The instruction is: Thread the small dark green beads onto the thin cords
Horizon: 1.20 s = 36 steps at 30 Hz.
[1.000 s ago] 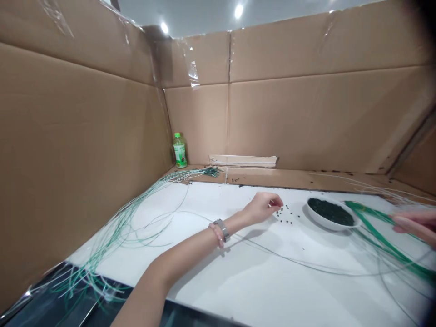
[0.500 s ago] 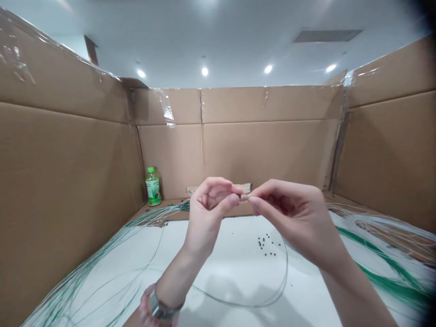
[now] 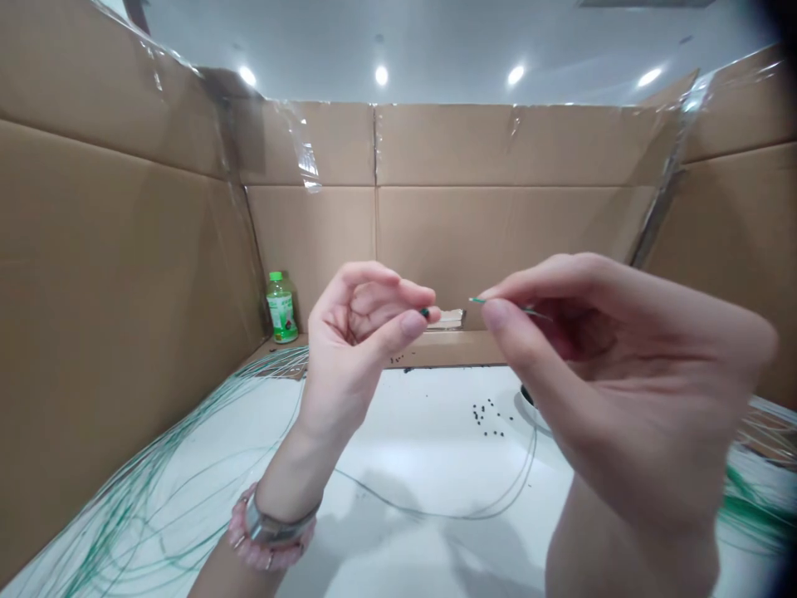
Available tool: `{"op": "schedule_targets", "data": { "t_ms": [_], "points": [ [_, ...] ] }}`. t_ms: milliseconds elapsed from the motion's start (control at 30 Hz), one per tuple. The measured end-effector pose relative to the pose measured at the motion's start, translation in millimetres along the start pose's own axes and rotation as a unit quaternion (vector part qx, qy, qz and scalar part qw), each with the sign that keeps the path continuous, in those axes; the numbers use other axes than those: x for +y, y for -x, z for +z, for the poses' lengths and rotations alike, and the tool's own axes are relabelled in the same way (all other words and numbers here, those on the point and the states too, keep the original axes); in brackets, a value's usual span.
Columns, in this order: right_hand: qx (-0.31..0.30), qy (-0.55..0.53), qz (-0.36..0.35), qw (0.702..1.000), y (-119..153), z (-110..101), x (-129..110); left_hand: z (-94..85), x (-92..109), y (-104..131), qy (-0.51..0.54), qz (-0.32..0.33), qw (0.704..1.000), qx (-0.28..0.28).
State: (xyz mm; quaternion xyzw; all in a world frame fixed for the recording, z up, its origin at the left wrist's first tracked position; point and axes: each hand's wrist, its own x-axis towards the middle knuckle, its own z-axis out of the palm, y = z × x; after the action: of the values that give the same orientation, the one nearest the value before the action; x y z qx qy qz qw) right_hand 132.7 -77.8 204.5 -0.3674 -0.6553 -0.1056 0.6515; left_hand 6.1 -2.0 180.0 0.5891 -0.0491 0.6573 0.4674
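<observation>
My left hand (image 3: 358,340) is raised over the table, pinching a tiny dark piece (image 3: 424,312) between thumb and fingertips; its exact kind is too small to tell. To its right, my right hand (image 3: 598,365) pinches a thin green wire (image 3: 477,300), whose pale tip sticks out toward the left hand. A gap separates the wire tip from the dark piece. Below the hands, a thin wire loop (image 3: 461,518) curves over the white table surface (image 3: 398,440). Several small black pieces (image 3: 486,415) lie scattered there.
Green and white wires (image 3: 143,490) spread along the left side, and a green bundle (image 3: 750,507) lies at right. A bowl (image 3: 528,407) is partly hidden behind my right hand. A green-capped bottle (image 3: 282,309) stands at the back left. Cardboard walls (image 3: 498,232) surround the table.
My hands have moved apart; the right one came nearer and rightward with the wire, so its tip no longer meets the dark piece. The view has tilted down.
</observation>
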Motion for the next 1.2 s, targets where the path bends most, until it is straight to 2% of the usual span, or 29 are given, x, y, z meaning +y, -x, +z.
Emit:
{"op": "schedule_targets", "data": {
  "t_ms": [167, 533, 700, 967, 1200],
  "points": [
    [-0.044, -0.01, -0.03, 0.999, 3.9, 5.8, 3.6, -3.5, 4.8, 2.1, -0.07, 0.057, 0.996, -0.022],
    [-0.072, -0.044, -0.057, 0.995, 10.0, 10.0, 7.3, -4.7, 24.5, 10.1, -0.211, 0.18, 0.958, -0.067],
    [-0.078, -0.044, -0.055, 0.994, 11.8, 8.3, 8.0, -8.2, 25.6, 7.6, -0.229, 0.175, 0.955, -0.069],
    [-0.081, -0.038, -0.058, 0.994, 12.0, 9.0, 10.3, -7.9, 25.9, 4.3, -0.169, 0.122, 0.977, -0.049],
    [-0.097, -0.029, -0.063, 0.993, 10.8, 8.8, 10.9, -9.9, 25.6, 5.5, -0.17, 0.129, 0.975, -0.063]
  ]
}}
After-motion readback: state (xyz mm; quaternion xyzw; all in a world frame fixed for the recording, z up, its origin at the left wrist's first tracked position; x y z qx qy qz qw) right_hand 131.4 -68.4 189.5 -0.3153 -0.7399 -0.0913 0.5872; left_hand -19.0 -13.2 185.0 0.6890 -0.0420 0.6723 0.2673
